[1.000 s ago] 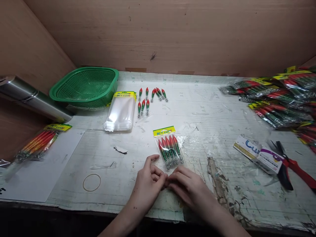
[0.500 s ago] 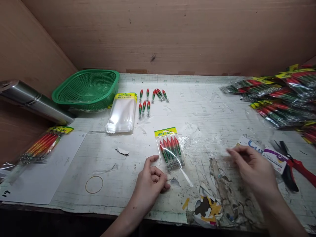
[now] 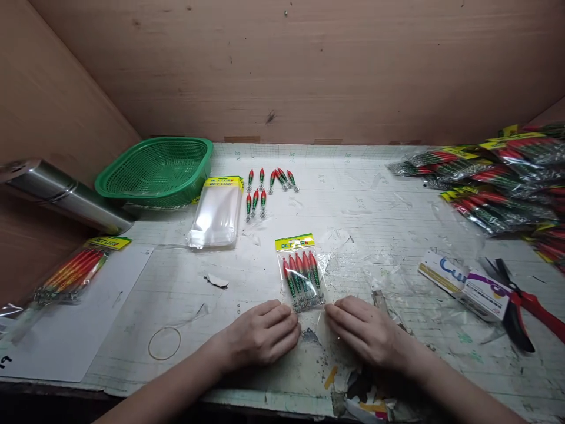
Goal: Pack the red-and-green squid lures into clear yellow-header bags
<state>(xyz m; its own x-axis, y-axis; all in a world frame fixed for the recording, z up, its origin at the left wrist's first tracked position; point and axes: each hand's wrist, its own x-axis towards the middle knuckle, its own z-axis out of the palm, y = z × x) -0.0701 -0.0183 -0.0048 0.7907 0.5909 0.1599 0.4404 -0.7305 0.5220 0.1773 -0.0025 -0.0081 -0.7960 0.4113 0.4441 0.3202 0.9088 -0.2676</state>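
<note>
A clear packet of fishing lures lies on the worktop before me, under a yellow "BCT LURE" header. Several red and green lures show inside, their hooks toward me. My left hand is closed at the packet's lower left corner. At the lower right corner, my right hand has its fingers pressed together on the plastic edge. The thumbs are hidden. Beyond the packet sit several loose lures and a stack of clear header bags.
A green basket and a metal flask stand at left, near another lure packet on white paper. A rubber band lies nearer. Filled packets are heaped at right, above a small box and red-handled pliers.
My right hand has come left from beside the small box to the packet's lower right corner. My left hand has moved onto the lower left corner. The bag's loose end no longer sticks out toward me.
</note>
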